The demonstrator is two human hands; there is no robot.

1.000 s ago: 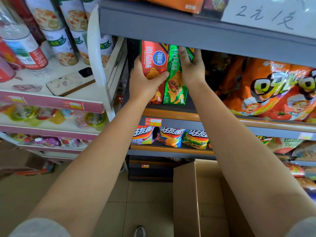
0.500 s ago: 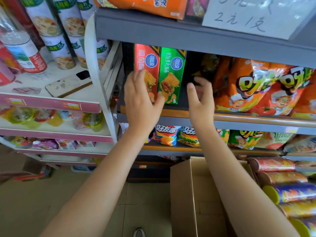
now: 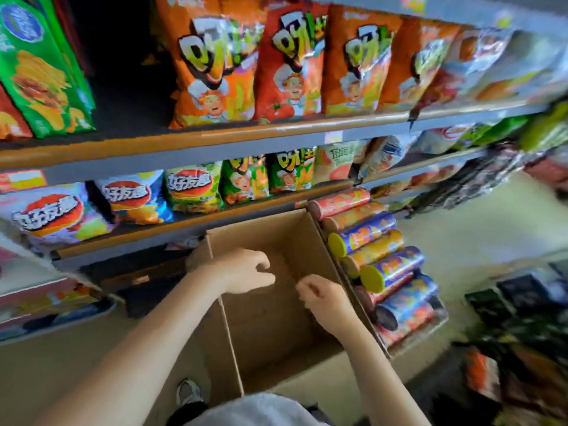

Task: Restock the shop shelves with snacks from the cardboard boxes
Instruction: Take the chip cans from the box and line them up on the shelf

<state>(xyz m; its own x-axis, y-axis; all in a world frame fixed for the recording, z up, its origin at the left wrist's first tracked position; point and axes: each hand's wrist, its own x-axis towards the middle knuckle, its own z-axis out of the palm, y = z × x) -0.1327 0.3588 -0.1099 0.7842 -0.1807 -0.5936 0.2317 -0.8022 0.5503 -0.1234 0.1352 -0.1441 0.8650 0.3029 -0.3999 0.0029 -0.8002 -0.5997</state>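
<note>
An open cardboard box (image 3: pixel 270 318) stands on the floor under the shelves, and its brown inside shows no snacks. My left hand (image 3: pixel 242 273) hangs over the box's left part with fingers loosely curled, holding nothing. My right hand (image 3: pixel 322 298) hovers over the box's right side, fingers also loosely curled and empty. On the upper shelf at the far left stands the green snack box (image 3: pixel 43 72) beside a red snack box (image 3: pixel 10 121). Right of them is a dark gap (image 3: pixel 129 72), then orange chip bags (image 3: pixel 215 63).
A second carton holds stacked chip tubes (image 3: pixel 381 259) right beside the open box. The lower shelf (image 3: pixel 190 222) carries several chip bags. Dark packets (image 3: pixel 519 305) lie on the floor at the right. My shoe (image 3: pixel 189 393) shows by the box's near left corner.
Both hands have left the red and green boxes on the upper shelf and dropped down over the open cardboard box. My view has swung down and to the right.
</note>
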